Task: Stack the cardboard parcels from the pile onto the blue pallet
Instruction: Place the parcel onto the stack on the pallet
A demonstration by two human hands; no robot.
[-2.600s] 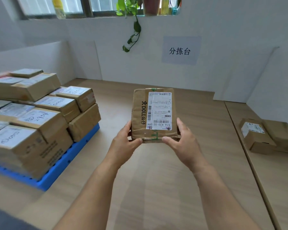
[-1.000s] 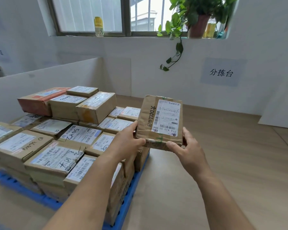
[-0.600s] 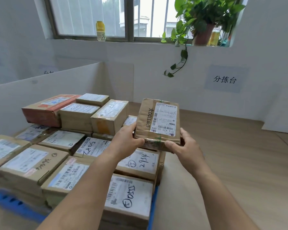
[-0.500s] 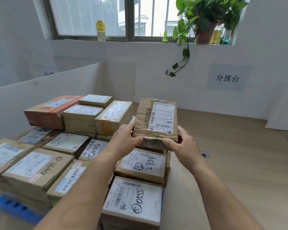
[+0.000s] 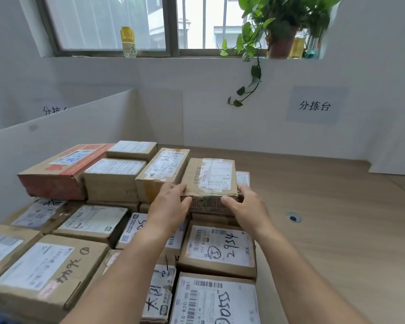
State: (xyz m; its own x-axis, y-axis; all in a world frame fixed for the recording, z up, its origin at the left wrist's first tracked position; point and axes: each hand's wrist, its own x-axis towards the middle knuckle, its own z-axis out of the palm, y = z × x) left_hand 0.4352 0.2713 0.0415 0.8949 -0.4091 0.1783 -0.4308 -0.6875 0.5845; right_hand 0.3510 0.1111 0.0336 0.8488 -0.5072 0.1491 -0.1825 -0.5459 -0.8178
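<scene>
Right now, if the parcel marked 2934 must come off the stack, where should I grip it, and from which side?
Probably its right side and near face, coming from the right. The 2934 parcel lies flat at the right edge of the stack, that side open to the wooden surface; other parcels crowd its left and back, leaving fingers little room.

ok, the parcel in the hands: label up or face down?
Label up. The parcel lies roughly flat, its white shipping label showing on top; left hand and right hand grip its near corners.
</scene>
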